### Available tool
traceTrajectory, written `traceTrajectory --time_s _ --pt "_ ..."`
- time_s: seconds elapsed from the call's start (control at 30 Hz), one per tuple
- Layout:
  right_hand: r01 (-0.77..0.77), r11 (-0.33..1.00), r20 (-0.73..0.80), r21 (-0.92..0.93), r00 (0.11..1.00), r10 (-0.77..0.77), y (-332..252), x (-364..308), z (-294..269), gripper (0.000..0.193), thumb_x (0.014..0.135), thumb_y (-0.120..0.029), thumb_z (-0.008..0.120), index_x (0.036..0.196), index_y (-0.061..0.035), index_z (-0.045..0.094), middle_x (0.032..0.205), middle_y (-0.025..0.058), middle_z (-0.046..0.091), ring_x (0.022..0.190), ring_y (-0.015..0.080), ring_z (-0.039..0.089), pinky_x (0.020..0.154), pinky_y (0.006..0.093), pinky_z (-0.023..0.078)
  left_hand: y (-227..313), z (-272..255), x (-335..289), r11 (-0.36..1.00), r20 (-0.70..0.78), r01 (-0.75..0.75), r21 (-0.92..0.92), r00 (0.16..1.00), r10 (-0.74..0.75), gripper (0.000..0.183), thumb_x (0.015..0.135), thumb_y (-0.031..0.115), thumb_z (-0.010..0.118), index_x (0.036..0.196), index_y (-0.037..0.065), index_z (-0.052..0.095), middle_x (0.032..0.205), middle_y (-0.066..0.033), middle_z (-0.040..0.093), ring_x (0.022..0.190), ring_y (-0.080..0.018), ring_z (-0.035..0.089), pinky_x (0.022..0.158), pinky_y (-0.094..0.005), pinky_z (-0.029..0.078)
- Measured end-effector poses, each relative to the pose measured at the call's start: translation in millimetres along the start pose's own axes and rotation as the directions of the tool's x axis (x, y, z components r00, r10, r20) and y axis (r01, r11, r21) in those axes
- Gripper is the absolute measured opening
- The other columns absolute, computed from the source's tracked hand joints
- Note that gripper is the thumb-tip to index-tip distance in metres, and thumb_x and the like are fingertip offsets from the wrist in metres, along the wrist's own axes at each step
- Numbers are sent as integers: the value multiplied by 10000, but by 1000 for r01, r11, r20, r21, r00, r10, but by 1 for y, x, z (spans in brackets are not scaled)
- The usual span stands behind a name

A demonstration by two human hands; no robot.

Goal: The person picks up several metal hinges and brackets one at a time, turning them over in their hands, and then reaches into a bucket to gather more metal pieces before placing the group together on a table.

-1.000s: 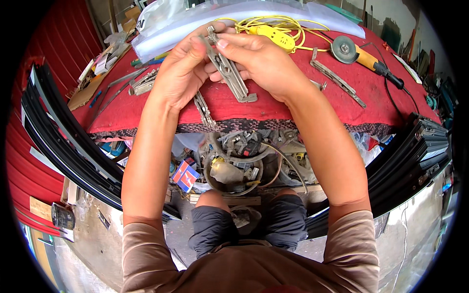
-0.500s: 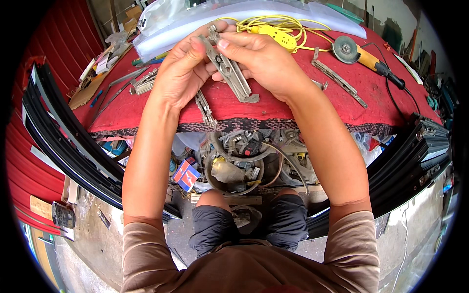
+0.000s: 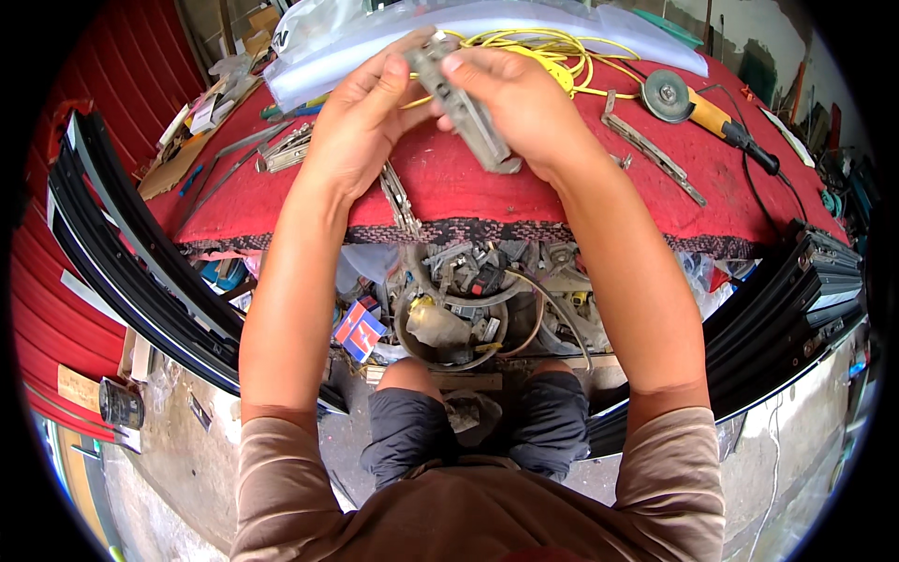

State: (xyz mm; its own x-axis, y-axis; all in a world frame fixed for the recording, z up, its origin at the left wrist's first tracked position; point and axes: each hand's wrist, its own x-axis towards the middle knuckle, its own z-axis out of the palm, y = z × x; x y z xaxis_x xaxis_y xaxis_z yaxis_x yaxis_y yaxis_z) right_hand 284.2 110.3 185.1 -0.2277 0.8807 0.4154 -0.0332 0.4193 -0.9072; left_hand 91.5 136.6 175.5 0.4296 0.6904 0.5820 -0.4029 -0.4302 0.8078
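A grey metal window friction hinge [image 3: 464, 108], folded into a long bar, is held tilted above the red cloth-covered table [image 3: 524, 211]. My right hand [image 3: 515, 103] grips it, thumb on the upper face and fingers underneath. My left hand [image 3: 361, 112] is curled at its upper end, thumb near the edge and fingers partly hidden behind. Below my left wrist, another slim metal hinge [image 3: 400, 201] lies at the table's front edge. Several more hinges [image 3: 286, 150] are bunched left of that wrist. One opened hinge [image 3: 655, 159] rests on the right.
An angle grinder [image 3: 702, 110] lies at the right, its cord trailing. A yellow extension cord [image 3: 571, 70] is coiled behind my hands. Black metal profiles lean at the left [image 3: 131, 253] and right [image 3: 796, 300]. Under the table stands a bucket of scrap [image 3: 501, 328].
The hinge has turned and its lower end has swung up and right, blurred now. My right hand has shifted slightly right, and my left thumb has moved a little right.
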Motion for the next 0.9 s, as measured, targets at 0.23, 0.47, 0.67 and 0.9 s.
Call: traceTrajectory --time_s 0.23,0.47,0.67,0.9 --pt "147 981 -508 127 859 -63 6 15 -30 350 1092 -267 576 1226 46 658 955 117 756 750 170 711 668 301 574 57 -11 -49 457 318 -224 861 938 -140 345 990 116 669 1321 19 686 1270 -129 732 1228 -287 671 1111 -419 475" --pt "219 964 -595 151 799 -88 -3 9 -21 353 1102 -262 544 1210 51 666 975 144 769 764 190 724 679 313 561 50 -32 -48 432 374 -239 870 890 -261 258 943 89 698 1194 39 733 1198 -142 720 1164 -333 657 1064 -428 480" --pt "235 961 -630 145 771 -93 -6 9 -23 339 1097 -262 561 1191 43 675 924 129 758 744 190 723 668 303 568 37 -41 -51 486 402 -274 830 897 -182 269 879 146 787 1129 55 754 1100 -103 719 1077 -301 660 983 -424 502" --pt "231 970 -631 73 764 -135 -7 9 -22 360 1091 -271 573 1213 50 682 946 128 765 755 187 729 673 297 571 -6 -9 -11 -166 142 -128 978 987 76 295 860 258 794 1100 87 782 1041 -117 751 1038 -334 693 864 -491 495"
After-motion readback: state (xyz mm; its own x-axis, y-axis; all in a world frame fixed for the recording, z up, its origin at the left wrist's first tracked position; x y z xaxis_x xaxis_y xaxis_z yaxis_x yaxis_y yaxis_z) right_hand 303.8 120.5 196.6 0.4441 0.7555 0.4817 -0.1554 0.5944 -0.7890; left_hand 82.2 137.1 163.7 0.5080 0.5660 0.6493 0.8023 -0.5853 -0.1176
